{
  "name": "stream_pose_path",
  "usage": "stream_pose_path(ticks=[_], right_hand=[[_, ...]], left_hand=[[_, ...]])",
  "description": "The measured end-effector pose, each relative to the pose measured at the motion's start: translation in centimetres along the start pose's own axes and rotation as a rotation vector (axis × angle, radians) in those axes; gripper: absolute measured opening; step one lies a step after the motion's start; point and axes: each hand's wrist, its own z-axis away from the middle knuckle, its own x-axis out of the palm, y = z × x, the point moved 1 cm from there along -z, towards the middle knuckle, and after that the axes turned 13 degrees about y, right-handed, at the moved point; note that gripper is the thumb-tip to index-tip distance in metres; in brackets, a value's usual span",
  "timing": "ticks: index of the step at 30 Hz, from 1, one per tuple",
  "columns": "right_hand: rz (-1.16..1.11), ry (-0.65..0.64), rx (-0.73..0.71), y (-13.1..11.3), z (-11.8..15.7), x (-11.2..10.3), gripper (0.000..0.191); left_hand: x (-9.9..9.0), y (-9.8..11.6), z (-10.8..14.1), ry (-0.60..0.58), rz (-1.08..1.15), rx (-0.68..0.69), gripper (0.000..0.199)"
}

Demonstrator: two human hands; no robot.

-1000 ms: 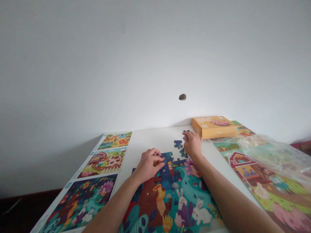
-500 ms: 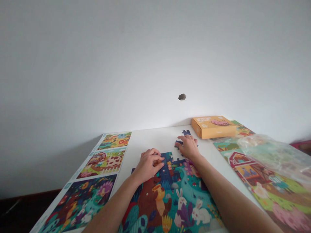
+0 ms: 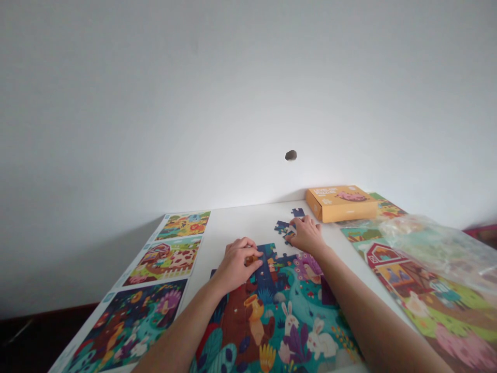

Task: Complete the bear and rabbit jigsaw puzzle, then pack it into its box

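Desk [image 3: 248,228] carries a part-built jigsaw [image 3: 267,321], box [image 3: 340,203] behind it. Left hand [image 3: 235,265] looks closed on a piece [image 3: 251,260] at the jigsaw's top edge; right hand [image 3: 306,234] is over loose pieces [image 3: 281,226] beyond, grip unclear. Pieces look like light, stiff, thin card, best taken by their edges.

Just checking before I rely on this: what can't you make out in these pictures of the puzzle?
All in the head view:
The puzzle piece at the left hand: mostly hidden by the fingers.
Whatever lies under the right hand: covered by the palm and fingers.
Lettering on the orange box: too small to read.
Near end of the jigsaw puzzle: cut off by the bottom edge.
Clear plastic bag: cut off by the right edge.
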Motion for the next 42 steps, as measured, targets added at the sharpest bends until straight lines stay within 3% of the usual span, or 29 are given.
stream_pose_path(ticks=[4, 15, 24, 30, 42], right_hand=[[0.048, 0.018, 0.069, -0.2, -0.1, 0.0, 0.049], [0.067, 0.001, -0.005, -1.0, 0.3, -0.2, 0.046], [-0.072, 0.04, -0.03, -1.0, 0.4, -1.0, 0.024], [-0.024, -0.073, -0.129, -1.1, 0.6, -0.5, 0.033], [0.009, -0.068, -0.21, -1.5, 1.1, -0.4, 0.042]], left_hand=[[0.0, 0.0, 0.0, 0.001, 0.009, -0.004, 0.012], [0.1, 0.0, -0.1, 0.015, 0.018, 0.003, 0.011], [0.0, 0.0, 0.0, 0.015, 0.018, 0.003, 0.012], [0.0, 0.0, -0.1, 0.008, 0.023, -0.003, 0.012], [-0.1, 0.1, -0.1, -0.006, 0.017, -0.012, 0.011]])
